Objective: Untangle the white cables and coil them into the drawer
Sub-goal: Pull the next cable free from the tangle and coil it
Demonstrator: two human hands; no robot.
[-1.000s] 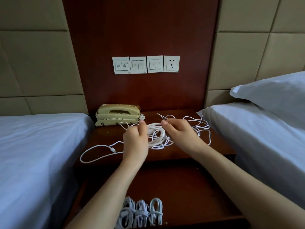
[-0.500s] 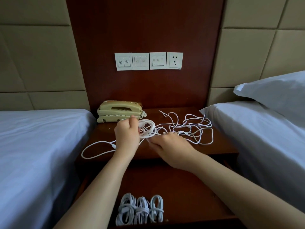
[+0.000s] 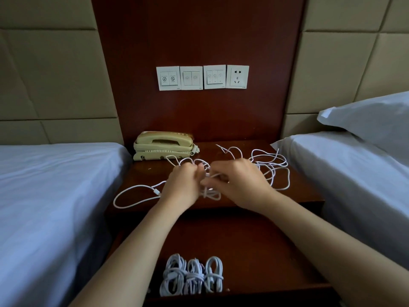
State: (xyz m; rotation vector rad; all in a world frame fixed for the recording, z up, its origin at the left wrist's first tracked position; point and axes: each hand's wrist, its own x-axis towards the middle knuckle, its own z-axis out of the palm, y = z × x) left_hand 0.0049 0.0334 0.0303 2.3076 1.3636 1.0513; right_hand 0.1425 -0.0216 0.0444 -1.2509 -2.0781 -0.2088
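Dark wood nightstand [image 3: 298,196] is sitting btwn two beds, w/ a beige phone [image 3: 163,145] at back left and a switch panel [image 3: 202,77] on the wall above. Loose white cables [image 3: 271,168] are sprawling over the top, right side. Person's left hand [image 3: 182,185] is curling tight round a bunch of loops. The right hand [image 3: 241,182] is pinching a strand beside it, fingertips mostly hidden. The open drawer [image 3: 265,251] below is holding three coiled cables [image 3: 192,275] near its front.
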